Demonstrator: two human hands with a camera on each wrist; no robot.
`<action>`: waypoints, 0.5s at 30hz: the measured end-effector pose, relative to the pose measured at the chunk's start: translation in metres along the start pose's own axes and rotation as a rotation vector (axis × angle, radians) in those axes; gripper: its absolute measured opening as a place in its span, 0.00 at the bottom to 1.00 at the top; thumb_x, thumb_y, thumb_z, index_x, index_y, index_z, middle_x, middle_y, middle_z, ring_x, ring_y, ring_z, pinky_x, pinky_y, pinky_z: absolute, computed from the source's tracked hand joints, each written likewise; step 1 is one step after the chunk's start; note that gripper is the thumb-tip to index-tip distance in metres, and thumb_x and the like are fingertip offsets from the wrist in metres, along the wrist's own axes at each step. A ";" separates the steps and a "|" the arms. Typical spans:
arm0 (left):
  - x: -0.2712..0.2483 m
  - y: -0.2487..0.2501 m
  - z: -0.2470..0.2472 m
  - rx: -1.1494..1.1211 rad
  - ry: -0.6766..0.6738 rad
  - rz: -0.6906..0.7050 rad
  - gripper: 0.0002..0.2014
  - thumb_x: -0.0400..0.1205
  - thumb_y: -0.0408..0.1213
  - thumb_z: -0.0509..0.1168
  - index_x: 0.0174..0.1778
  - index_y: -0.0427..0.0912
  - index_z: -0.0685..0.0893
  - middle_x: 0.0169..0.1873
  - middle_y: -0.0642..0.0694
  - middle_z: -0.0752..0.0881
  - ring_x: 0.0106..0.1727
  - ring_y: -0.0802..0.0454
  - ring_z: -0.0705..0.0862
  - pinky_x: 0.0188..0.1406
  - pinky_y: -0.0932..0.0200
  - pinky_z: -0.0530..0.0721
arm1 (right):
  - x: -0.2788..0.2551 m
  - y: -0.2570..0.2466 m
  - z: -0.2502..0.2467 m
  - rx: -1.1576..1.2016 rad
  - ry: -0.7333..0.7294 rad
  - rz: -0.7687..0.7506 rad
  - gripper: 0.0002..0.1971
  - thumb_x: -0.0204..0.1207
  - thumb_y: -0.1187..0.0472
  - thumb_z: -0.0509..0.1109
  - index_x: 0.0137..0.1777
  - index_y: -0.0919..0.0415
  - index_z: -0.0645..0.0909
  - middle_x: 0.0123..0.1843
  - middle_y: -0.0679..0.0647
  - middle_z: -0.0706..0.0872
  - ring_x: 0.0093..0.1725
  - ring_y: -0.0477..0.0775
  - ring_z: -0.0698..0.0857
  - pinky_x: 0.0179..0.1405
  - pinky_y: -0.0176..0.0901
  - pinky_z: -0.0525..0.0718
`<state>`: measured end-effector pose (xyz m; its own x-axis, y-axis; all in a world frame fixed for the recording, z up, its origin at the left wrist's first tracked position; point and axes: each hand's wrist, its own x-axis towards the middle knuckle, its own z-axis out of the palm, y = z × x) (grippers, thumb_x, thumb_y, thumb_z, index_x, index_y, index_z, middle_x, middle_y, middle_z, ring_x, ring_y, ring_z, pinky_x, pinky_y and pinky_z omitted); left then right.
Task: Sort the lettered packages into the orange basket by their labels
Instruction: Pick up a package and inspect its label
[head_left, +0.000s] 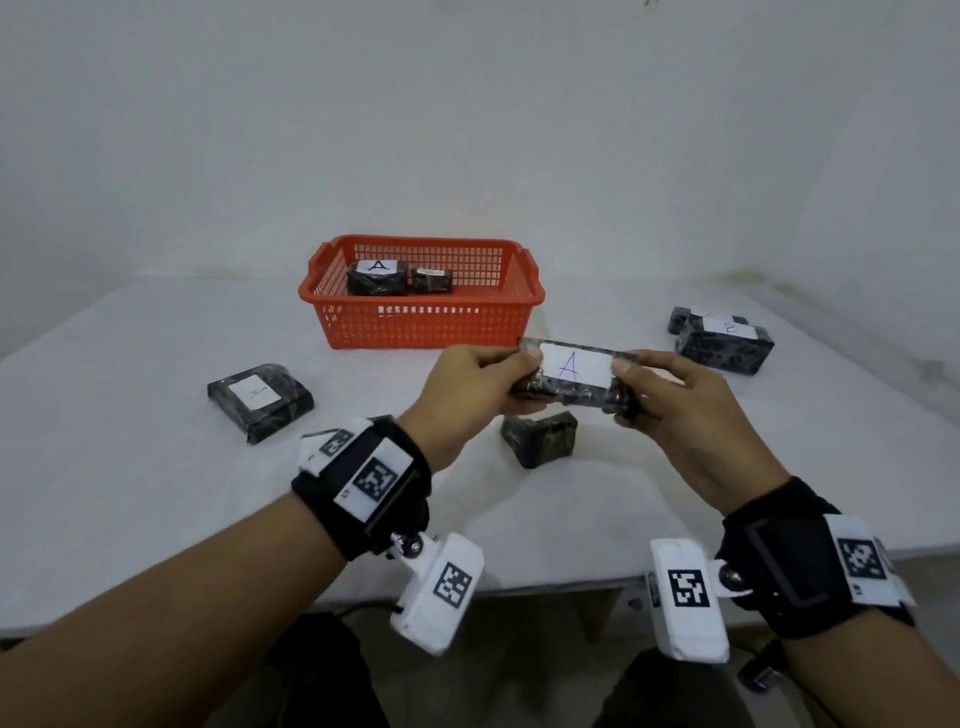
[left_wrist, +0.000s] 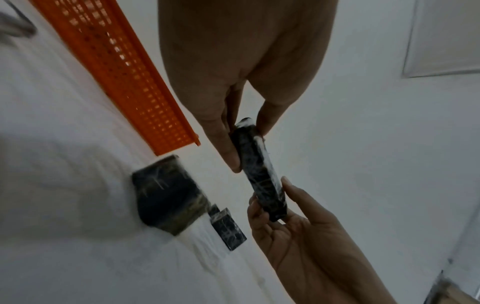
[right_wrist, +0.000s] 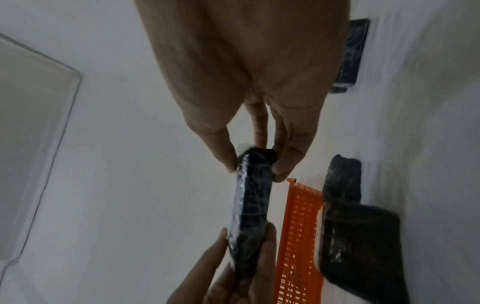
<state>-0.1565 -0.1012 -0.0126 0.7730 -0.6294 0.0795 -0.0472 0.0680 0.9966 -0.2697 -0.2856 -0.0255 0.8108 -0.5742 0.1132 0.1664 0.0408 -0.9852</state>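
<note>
- Left hand (head_left: 470, 382) and right hand (head_left: 670, 400) pinching opposite ends of the held A package (head_left: 571, 376), thumbs on top, lifted above the table (head_left: 130, 457) in front of the orange basket (head_left: 421, 325).
- White label facing up.
- Inside the basket: one package marked A (head_left: 376, 278), a smaller one (head_left: 431, 279) beside it.
- On the table: labelled package (head_left: 260, 400) at left, small package (head_left: 540, 436) under the hands, two packages (head_left: 724, 340) at right.

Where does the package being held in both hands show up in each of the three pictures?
Head: held package right of centre, A label up.
Left wrist: centre, edge-on.
Right wrist: centre, edge-on.
Shared landmark: orange basket.
</note>
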 end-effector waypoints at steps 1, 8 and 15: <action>0.007 0.000 0.008 -0.010 -0.011 -0.023 0.16 0.90 0.35 0.66 0.63 0.24 0.88 0.57 0.32 0.92 0.56 0.38 0.93 0.55 0.52 0.94 | 0.002 -0.001 -0.008 0.024 0.010 0.024 0.16 0.81 0.62 0.77 0.64 0.69 0.86 0.39 0.54 0.93 0.37 0.51 0.91 0.41 0.41 0.89; 0.056 0.001 0.086 -0.047 -0.085 -0.208 0.10 0.83 0.24 0.66 0.51 0.17 0.85 0.53 0.24 0.89 0.53 0.32 0.93 0.57 0.43 0.93 | 0.011 -0.013 -0.078 -0.012 0.150 0.103 0.12 0.81 0.62 0.77 0.55 0.73 0.89 0.44 0.60 0.91 0.39 0.56 0.89 0.38 0.36 0.90; 0.112 -0.018 0.168 0.176 -0.184 -0.221 0.04 0.86 0.32 0.69 0.50 0.35 0.81 0.50 0.38 0.85 0.48 0.42 0.88 0.54 0.48 0.94 | 0.043 -0.022 -0.148 -0.150 0.328 0.212 0.23 0.78 0.65 0.80 0.63 0.85 0.83 0.54 0.73 0.88 0.41 0.65 0.89 0.33 0.40 0.93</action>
<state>-0.1751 -0.3025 -0.0183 0.6506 -0.7441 -0.1519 -0.0120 -0.2100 0.9776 -0.3220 -0.4321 -0.0180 0.5924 -0.7970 -0.1172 -0.0882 0.0805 -0.9928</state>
